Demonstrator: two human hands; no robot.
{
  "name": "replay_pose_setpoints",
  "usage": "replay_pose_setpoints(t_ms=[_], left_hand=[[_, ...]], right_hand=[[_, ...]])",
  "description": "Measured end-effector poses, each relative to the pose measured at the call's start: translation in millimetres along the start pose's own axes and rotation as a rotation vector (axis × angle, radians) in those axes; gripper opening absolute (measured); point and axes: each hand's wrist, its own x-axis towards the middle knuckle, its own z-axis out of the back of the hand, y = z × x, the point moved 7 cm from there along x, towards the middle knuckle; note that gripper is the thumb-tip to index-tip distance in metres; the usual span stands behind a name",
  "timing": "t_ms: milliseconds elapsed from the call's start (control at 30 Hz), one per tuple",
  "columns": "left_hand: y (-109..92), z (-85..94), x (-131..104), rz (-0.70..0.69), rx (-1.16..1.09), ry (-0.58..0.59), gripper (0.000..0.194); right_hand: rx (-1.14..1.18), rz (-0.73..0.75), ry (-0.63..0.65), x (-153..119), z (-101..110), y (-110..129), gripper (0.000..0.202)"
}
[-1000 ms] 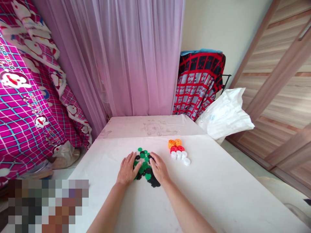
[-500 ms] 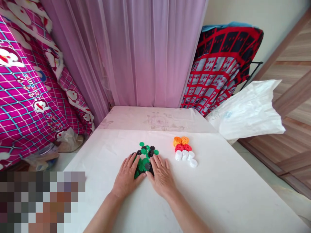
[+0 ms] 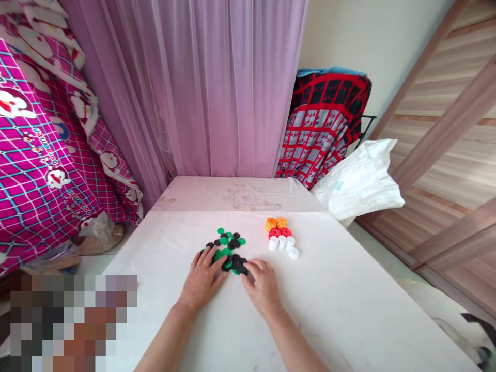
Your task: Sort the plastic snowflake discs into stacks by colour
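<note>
Black discs (image 3: 238, 260) lie just left of the right hand (image 3: 264, 284), its grip unclear; the left hand (image 3: 200, 281), fingers apart, touches green discs (image 3: 226, 252).

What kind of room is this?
Likely a bedroom or other room at home: a pink curtain behind the table, a cartoon-print magenta cloth at the left, and wood-panelled doors, perhaps a wardrobe's, at the right.
</note>
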Motion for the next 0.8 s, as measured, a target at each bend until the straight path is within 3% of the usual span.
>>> replay_pose_setpoints(t_ms=[167,333,567,800], left_hand=[[-7,5.3,3,-0.017,0.015,-0.031,0.042],[-17,4.8,4,-0.094,0.01,0.033,0.038],[-7,3.4,2,-0.035,0.021,-0.019,0.036],[-3,3.5,1,-0.027,-0.019,-0.021,0.033]], right_hand=[[-0.086,0.016,0.083,9,-3,12,0.023],[-0.074,0.031,0.114,10,-7,16,0.031],[-0.028,0.047,0.092,8,-7,12,0.02],[-0.001,0.068,0.034,8,-6,18,0.027]])
